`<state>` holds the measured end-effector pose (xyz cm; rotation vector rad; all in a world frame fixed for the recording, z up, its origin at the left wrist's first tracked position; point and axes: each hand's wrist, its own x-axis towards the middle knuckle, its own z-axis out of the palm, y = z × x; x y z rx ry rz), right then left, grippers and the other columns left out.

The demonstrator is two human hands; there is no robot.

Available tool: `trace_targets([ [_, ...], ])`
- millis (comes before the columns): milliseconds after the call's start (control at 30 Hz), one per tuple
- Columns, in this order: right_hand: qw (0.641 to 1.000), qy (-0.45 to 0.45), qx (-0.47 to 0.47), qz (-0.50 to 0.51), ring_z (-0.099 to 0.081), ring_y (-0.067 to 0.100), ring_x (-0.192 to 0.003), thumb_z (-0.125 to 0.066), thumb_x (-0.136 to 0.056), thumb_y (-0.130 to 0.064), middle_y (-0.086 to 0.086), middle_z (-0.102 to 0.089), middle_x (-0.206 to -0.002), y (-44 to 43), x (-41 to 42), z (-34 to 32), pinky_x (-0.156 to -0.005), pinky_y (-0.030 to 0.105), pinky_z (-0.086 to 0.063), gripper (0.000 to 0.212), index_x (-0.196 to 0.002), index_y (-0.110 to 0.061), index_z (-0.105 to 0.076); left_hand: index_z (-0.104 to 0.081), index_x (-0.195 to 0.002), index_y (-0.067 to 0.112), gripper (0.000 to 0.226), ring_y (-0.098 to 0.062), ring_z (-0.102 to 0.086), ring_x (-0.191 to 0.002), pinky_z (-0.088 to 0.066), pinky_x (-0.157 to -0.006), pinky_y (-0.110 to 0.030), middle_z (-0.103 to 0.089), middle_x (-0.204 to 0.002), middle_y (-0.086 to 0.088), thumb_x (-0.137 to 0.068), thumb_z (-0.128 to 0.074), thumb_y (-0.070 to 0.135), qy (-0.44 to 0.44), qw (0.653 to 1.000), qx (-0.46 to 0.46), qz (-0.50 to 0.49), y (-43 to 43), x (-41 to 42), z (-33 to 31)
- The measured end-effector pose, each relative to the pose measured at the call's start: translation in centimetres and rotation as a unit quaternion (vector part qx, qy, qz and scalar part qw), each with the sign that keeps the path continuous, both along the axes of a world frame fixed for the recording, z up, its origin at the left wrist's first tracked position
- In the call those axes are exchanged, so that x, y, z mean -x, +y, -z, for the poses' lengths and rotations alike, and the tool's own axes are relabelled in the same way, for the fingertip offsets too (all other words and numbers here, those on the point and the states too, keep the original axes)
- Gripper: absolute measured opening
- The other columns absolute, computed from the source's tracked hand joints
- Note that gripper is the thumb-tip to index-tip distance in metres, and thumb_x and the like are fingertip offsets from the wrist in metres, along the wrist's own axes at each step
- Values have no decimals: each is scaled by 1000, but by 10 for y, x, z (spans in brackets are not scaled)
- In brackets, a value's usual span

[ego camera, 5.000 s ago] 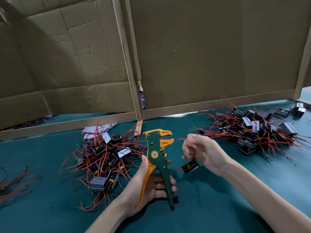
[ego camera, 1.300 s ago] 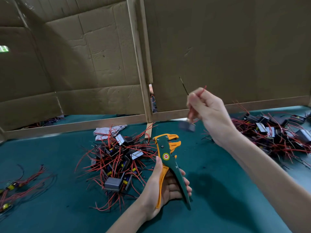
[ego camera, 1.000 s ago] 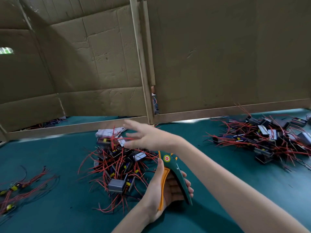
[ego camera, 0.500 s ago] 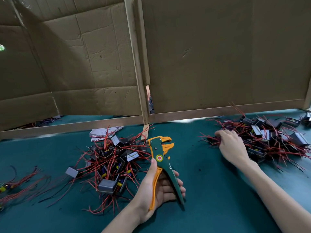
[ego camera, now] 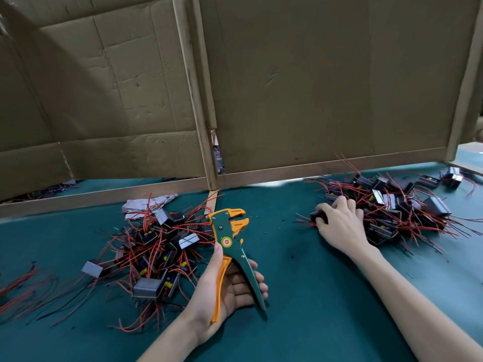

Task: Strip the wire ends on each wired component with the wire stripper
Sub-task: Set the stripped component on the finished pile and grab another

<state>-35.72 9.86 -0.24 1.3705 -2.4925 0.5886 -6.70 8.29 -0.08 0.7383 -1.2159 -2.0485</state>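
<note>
My left hand point(ego camera: 227, 288) grips the handles of a green and orange wire stripper point(ego camera: 231, 241), held upright over the green table with its jaws apart and nothing between them. To its left lies a pile of small black and grey components with red wires point(ego camera: 156, 246). A second pile of the same wired components point(ego camera: 397, 210) lies at the right. My right hand point(ego camera: 339, 223) rests at the left edge of that pile, its fingers curled round a black component point(ego camera: 317, 216).
Tall cardboard panels point(ego camera: 313, 87) wall off the back of the green table point(ego camera: 313, 296). Crumpled white paper point(ego camera: 149, 202) lies behind the left pile. Loose red wires point(ego camera: 18, 286) trail at the far left edge.
My right hand tossed its component onto the left pile, swung across to the right pile and now closes on a black component there. The left hand keeps hold of the stripper.
</note>
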Motion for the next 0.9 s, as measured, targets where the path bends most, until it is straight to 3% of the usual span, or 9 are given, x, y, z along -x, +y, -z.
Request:
trace_targets([
  [167,997,40,48,-40,-30,25,-102,-64,-87,-20,4,-40,-112,6,-3,-4,-82,38,-21,18,-104,-18,-57,-68,-96,-6,79,-40,-65,-80,-55,-75,-47,-63,-88,-29,-84,-39,67,-3,1000,1,-5,1,-1,-2],
  [267,974,62,195,-99,-38,25,-99,-65,-85,-4,5,-58,-112,9,-15,-13,-80,39,-26,20,-103,-11,-61,-69,-95,-6,79,-40,-65,-81,-54,-76,-47,-63,-88,-29,-83,-40,67,-5,1000,2,-5,2,-1,-3],
  [367,921,80,329,-191,-46,24,-96,-61,-81,2,9,-64,-107,10,-31,-25,-81,35,-33,22,-103,-2,-62,-67,-97,-6,79,-40,-64,-81,-54,-76,-47,-62,-87,-28,-82,-40,67,-5,1000,-2,-3,1,-1,-4],
  [467,892,-78,361,-261,-56,19,-88,-62,-87,3,6,-65,-99,11,-52,-29,-82,20,-42,21,-104,-8,-59,-64,-101,-7,81,-39,-64,-81,-55,-75,-46,-62,-87,-27,-83,-39,67,-9,1000,-5,3,1,-1,-4],
  [533,866,-262,313,-290,-61,15,-71,-60,-90,4,2,-63,-85,13,-64,-35,-73,20,-47,30,-101,-23,-53,-64,-100,-6,81,-39,-65,-81,-55,-75,-46,-63,-86,-26,-82,-39,68,-12,1000,-2,3,1,-1,-4],
  [600,864,-345,195,-310,-57,9,-65,-50,-92,5,-2,-62,-81,13,-70,-35,-69,17,-45,39,-102,-32,-53,-65,-99,-5,80,-39,-65,-80,-56,-74,-46,-63,-85,-26,-80,-39,68,-15,1000,1,-1,0,-1,-2],
  [733,884,-367,-20,-289,-43,9,-70,-36,-99,-8,-6,-50,-76,12,-73,-28,-67,21,-38,35,-97,-31,-64,-67,-97,-4,79,-39,-66,-80,-55,-75,-46,-64,-85,-26,-79,-40,68,-16,1000,4,-3,-1,0,0],
  [833,877,-382,-27,-290,-49,-2,-68,-42,-101,-32,-17,-57,-73,16,-76,-27,-68,15,-42,25,-92,-29,-65,-67,-98,-5,80,-39,-66,-80,-55,-75,-46,-63,-86,-27,-80,-40,69,-11,1000,0,-1,-2,0,0],
  [900,877,-377,6,-299,-53,3,-75,-46,-100,-33,-14,-61,-80,16,-78,-28,-76,18,-44,25,-88,-25,-67,-67,-98,-5,81,-39,-66,-81,-55,-75,-46,-63,-87,-27,-81,-39,69,-10,1000,2,2,-2,0,0],
])
